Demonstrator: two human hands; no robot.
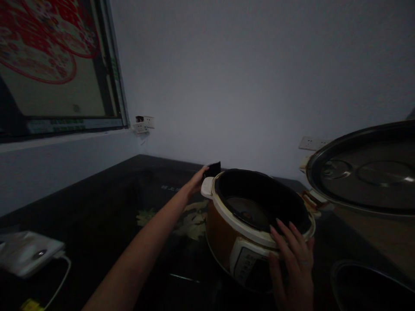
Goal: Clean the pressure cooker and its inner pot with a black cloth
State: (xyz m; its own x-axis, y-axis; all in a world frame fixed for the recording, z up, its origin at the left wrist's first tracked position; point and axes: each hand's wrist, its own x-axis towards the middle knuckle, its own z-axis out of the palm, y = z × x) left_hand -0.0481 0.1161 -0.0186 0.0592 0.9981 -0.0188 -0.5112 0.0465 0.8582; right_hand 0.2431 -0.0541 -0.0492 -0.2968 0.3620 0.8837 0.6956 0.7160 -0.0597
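Observation:
An electric pressure cooker (223, 229) with a brown body, a white rim and a front control panel stands on the dark counter. Its inside is black, with a round plate at the bottom and no inner pot in it. My right hand (293, 255) grips the front right rim, fingers over the edge and thumb against the outside. Beyond the white left handle, my left hand (196, 179) holds a small dark flat piece (214, 168), perhaps a cloth; its fingers are partly hidden. The cooker's lid (366, 168) hangs open on the right by its hinge.
A dark round pot (366, 285) stands at the lower right, partly out of view. On the left lies a white device (32, 252) with a cable. Wall sockets (144, 124) are at the corner, and another socket (311, 143) is behind the lid. A window (55, 65) is upper left.

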